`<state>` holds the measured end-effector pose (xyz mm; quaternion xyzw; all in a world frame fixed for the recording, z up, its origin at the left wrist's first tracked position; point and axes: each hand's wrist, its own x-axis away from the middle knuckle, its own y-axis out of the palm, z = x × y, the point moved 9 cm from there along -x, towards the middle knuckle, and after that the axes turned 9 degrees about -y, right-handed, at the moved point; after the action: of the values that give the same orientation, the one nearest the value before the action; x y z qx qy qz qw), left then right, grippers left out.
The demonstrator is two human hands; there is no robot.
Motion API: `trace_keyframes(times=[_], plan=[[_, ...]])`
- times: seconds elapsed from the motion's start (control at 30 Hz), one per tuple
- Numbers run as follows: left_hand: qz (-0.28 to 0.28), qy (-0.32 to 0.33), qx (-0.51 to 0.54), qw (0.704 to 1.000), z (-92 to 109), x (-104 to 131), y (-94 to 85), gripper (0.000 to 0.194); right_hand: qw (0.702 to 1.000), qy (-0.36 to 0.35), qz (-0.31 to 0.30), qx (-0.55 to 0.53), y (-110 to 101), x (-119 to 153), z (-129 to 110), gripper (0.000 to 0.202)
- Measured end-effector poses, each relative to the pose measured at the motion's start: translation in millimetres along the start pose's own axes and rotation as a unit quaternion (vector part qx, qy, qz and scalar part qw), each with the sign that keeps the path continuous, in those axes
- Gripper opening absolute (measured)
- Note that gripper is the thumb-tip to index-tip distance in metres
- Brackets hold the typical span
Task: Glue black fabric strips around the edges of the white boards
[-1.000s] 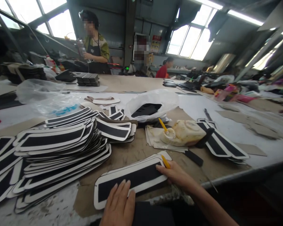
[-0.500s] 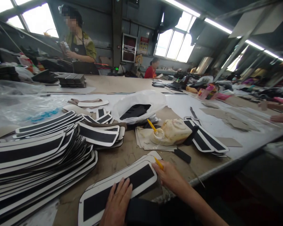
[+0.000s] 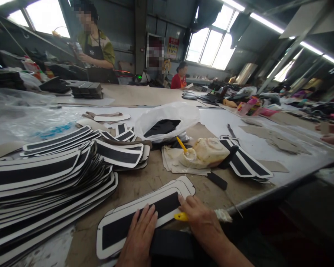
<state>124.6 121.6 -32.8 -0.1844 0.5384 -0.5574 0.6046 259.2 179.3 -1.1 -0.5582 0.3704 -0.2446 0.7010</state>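
My left hand (image 3: 140, 235) lies flat with fingers stretched on a curved white-bordered piece with a black strip (image 3: 115, 231). More pieces of the same shape lie beneath it, their white edges showing along the far side. My right hand (image 3: 202, 215) is closed around a yellow-handled brush (image 3: 180, 217). The pale bristles stick out to the right, past the hand. The fingertips of this hand touch the right end of the top piece. Beyond it, a cut-open plastic container (image 3: 211, 152) holds white paste, with a yellow stick (image 3: 182, 144) standing in it.
Tall stacks of similar pieces (image 3: 33, 170) fill the left side. A white plastic bag (image 3: 169, 122) with black material sits behind. A dark-handled tool (image 3: 217, 180) lies near the container, beside more strips (image 3: 242, 163). Co-workers (image 3: 96, 48) stand or sit across the table; another person's hands (image 3: 332, 133) show at far right.
My right hand has turned over and come down to the piece's end. The brush now points the other way, bristles to the right. My left hand stays on the piece.
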Motion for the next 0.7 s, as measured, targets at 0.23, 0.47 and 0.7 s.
trace_keyframes(times=[0.23,0.47,0.7], plan=[[-0.011,0.001,0.013,1.000,-1.8,2.0,0.7,0.061,0.994,0.047,-0.033,-0.092,-3.9,-10.7,6.0,0.014],[-0.040,-0.014,0.033,0.999,2.0,-2.6,-8.6,0.036,0.994,0.038,-0.043,-0.097,-29.6,-29.6,-6.5,0.011],[-0.040,-0.026,0.049,0.998,0.9,-4.6,-5.7,0.062,0.958,-0.086,-0.136,-0.237,-56.8,-61.0,-63.0,0.008]])
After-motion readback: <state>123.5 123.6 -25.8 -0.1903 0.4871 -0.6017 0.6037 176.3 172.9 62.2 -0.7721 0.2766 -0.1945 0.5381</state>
